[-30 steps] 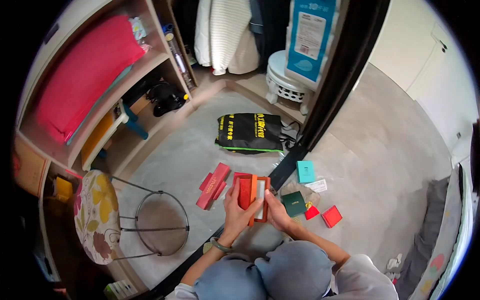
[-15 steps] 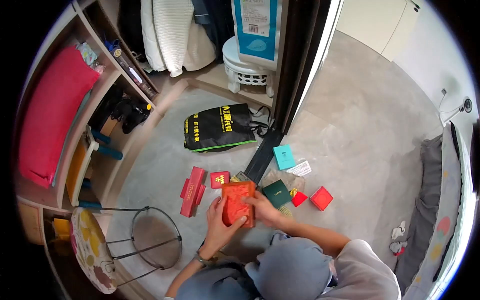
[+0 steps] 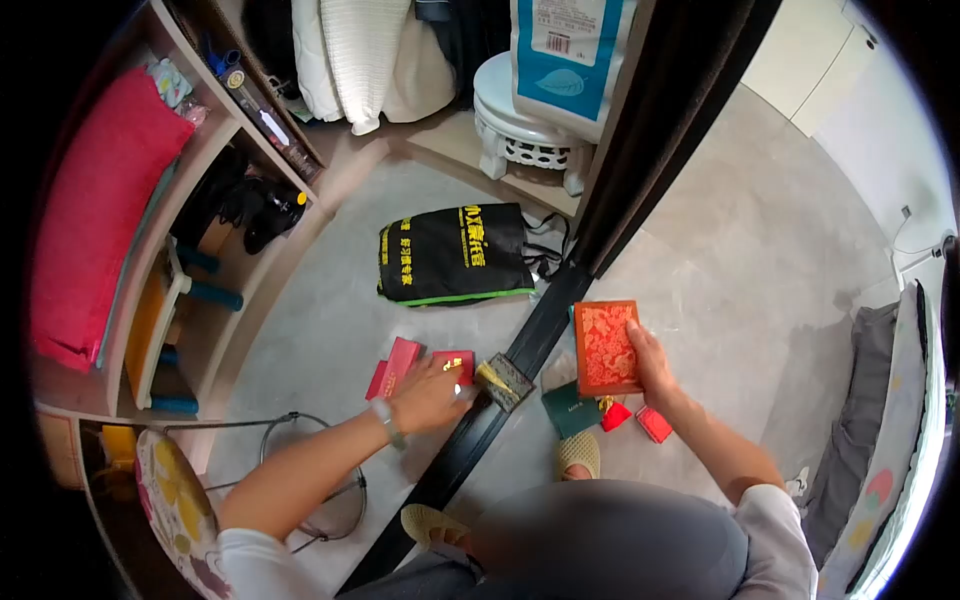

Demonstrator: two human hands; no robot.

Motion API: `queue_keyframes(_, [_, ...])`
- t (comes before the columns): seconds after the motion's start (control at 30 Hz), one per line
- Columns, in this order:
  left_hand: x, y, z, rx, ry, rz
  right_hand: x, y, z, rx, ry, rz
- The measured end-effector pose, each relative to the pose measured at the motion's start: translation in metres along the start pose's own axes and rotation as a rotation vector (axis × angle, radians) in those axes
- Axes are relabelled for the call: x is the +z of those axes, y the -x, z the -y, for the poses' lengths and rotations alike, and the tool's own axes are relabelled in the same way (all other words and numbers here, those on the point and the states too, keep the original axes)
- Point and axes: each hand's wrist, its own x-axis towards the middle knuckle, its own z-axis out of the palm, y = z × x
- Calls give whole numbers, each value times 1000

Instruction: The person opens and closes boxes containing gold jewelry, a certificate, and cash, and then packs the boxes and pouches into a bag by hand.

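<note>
My right hand (image 3: 655, 366) grips the right edge of a flat orange-red box (image 3: 606, 346) with a floral pattern, held above the floor. My left hand (image 3: 432, 398), a ring on one finger, reaches low over a small red box (image 3: 455, 364) with gold marks; its fingers are partly stretched out, and whether they touch that box I cannot make out. Just behind it lies a longer red box (image 3: 403, 362). To its right, a dark patterned box (image 3: 505, 382) with a gold tassel-like part rests on the black floor track.
A dark green box (image 3: 572, 411), a red pouch (image 3: 615, 415) and a red box (image 3: 654, 424) lie below my right hand. A black bag (image 3: 455, 255) is farther back. On the left stand a round stool (image 3: 180, 500) and a shelf (image 3: 225, 160). A black track (image 3: 440, 480) crosses the floor.
Both hands were on the orange-red box; my left hand has let go and moved left and down towards the red boxes. My right hand has carried the orange-red box to the right.
</note>
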Motion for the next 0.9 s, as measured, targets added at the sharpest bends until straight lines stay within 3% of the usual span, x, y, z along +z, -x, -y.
queue_keyframes(0.07, [-4,-55,-11,-57,61,-108,2,-18,-34,32,-35,-51])
queue_keyframes(0.17, [8,-126,-22,75,-104,-563,20,-18,-76,112,-111,-210])
queue_keyframes(0.23, [25,-186,-1,-134,-585,-809,43,0,-75,98,-168,-195])
queue_keyframes(0.3, [20,-207,30,-282,-766,-813,39,2,-95,123,-139,-142])
queue_keyframes(0.37, [10,-217,56,-386,-475,-213,32,-1,-105,139,-99,-146])
queue_keyframes(0.4, [12,-207,67,-384,-471,-210,30,1,-105,109,-45,-141])
queue_keyframes(0.47, [12,-164,83,272,-553,-675,35,12,-90,99,-33,-129])
queue_keyframes(0.5, [1,-140,82,451,-544,-750,37,12,-89,107,-39,-130])
queue_keyframes(0.57, [14,-116,110,579,-406,-618,37,13,-87,103,-63,-189])
queue_keyframes(0.67, [17,-68,117,279,-386,-414,40,14,-85,98,-106,-208])
queue_keyframes(0.7, [18,-59,109,274,-385,-407,38,14,-89,97,-121,-230])
queue_keyframes(0.77, [19,-52,86,203,-28,-529,34,13,-100,102,-127,-229])
queue_keyframes(0.83, [23,-59,61,279,70,-514,37,17,-97,86,-174,-220])
queue_keyframes(0.9, [42,-84,44,381,-30,-592,38,17,-101,88,-170,-226])
